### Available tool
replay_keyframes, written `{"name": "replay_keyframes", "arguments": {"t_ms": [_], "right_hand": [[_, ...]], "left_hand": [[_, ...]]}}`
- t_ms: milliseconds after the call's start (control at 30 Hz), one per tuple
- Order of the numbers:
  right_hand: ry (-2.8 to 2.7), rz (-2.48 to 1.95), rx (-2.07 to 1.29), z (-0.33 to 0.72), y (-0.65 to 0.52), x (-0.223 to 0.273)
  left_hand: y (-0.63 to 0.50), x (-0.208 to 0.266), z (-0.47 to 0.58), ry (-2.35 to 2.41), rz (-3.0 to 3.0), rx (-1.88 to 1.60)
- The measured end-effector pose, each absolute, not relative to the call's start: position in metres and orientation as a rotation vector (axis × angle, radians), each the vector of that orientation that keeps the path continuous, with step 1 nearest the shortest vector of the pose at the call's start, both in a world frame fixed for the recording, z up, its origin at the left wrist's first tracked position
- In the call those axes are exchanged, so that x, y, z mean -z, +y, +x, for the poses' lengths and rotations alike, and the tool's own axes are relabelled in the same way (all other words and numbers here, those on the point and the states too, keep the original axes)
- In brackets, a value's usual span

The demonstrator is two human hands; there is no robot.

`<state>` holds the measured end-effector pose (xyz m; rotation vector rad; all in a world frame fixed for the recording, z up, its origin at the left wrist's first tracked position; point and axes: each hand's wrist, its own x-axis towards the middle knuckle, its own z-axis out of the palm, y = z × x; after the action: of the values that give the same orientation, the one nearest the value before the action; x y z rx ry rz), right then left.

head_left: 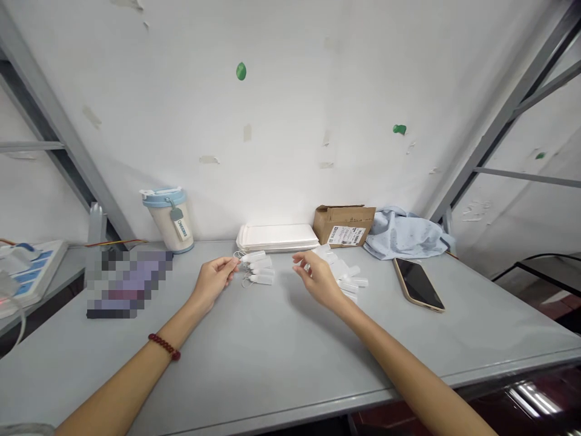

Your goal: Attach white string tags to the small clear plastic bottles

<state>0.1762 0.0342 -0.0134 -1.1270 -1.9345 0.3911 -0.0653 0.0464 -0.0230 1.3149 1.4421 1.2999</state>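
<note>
On the grey table, my left hand (214,280) has thumb and forefinger pinched at the loop of a small white tag (255,257). Several more narrow white tags (262,280) lie in a row beneath it, thin loops at their left ends. My right hand (321,280) hovers to the right of that row, thumb and fingers curved but apart, with nothing visible between them. Just beyond and beside it spreads a loose pile of translucent white pieces (349,281), partly hidden by the hand.
Behind the tags lie flat white packs (276,237) and a brown cardboard box (345,226) against the wall. A blue cloth (403,233) and a phone (418,283) are at right. On the left stand a blue-lidded cup (169,221), a blurred-out item (136,278) and a power strip (36,272).
</note>
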Motion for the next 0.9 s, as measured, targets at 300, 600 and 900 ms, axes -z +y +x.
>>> {"name": "replay_keyframes", "arguments": {"t_ms": [300,600,900], "right_hand": [[-1.924,-1.188,-0.033,0.215,0.052,-0.003],[-2.019,-1.325,0.08,0.226,0.059,-0.002],[-2.37,-1.541,0.208,0.214,0.058,0.014]], "left_hand": [[0.056,0.035,-0.068,1.466,1.42,-1.243],[0.051,0.032,-0.063,1.558,1.352,-1.249],[0.049,0.031,-0.059,1.57,1.352,-1.25]]}}
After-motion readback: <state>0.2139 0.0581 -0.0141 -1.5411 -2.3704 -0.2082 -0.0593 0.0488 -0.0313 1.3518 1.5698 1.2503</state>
